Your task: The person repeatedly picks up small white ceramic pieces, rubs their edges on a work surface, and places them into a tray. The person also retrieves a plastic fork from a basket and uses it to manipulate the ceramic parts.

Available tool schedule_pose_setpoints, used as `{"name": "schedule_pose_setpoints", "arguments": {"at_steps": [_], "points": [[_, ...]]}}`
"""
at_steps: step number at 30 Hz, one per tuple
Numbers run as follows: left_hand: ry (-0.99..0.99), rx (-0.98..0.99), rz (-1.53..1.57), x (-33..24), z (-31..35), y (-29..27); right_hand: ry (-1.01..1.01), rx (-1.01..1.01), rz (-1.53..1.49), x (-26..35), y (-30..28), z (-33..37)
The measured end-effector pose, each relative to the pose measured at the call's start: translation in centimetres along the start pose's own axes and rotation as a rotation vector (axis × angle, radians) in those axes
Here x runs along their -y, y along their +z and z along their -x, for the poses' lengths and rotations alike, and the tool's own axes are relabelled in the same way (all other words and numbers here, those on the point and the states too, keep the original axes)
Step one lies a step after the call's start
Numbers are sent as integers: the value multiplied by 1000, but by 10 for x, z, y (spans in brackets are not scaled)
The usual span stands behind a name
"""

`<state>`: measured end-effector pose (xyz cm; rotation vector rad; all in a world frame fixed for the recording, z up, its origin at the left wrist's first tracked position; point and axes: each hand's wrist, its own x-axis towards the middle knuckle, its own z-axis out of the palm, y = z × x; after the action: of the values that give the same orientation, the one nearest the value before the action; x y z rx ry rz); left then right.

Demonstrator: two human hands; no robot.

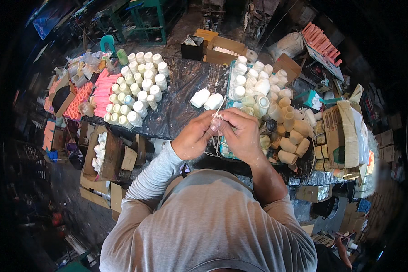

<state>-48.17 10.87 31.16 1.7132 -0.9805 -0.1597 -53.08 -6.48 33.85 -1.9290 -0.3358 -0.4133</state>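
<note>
My left hand [192,138] and my right hand [244,136] meet above the near edge of the table. Fingers and thumbs of both are pinched together on a thin off-white string [222,106]. Part of it sticks up past the fingertips, and loose strands hang below. Just beyond the hands lie two white cylinders, one [200,97] to the left and another [213,101] partly behind my fingers. To the right of my right hand is a heap of cream and tan hollow cylinders [288,146]. What the string is looped around, if anything, is hidden by my fingers.
Rows of white cylinders [147,85] stand on the dark plastic-covered table [181,81] at left, beside pink pieces [105,88]. More white cylinders [262,86] are massed at right. Cardboard boxes stand at lower left [111,158], far side [226,50] and right [335,136].
</note>
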Motion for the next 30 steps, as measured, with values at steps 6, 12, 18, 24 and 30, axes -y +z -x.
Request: {"name": "schedule_pose_setpoints", "arguments": {"at_steps": [6,12,18,24,30], "points": [[-158,82,123,3,7,6,219,-98,-375,-2,-2,-2],[-249,187,284,10,14,4,296,15,-548,-4,-10,-3],[-48,84,218,21,28,8,280,112,-390,-12,-4,-2],[-132,140,174,26,46,-3,125,173,-160,-14,5,-3],[-137,23,140,29,63,-11,298,223,-290,-6,36,-1]]}}
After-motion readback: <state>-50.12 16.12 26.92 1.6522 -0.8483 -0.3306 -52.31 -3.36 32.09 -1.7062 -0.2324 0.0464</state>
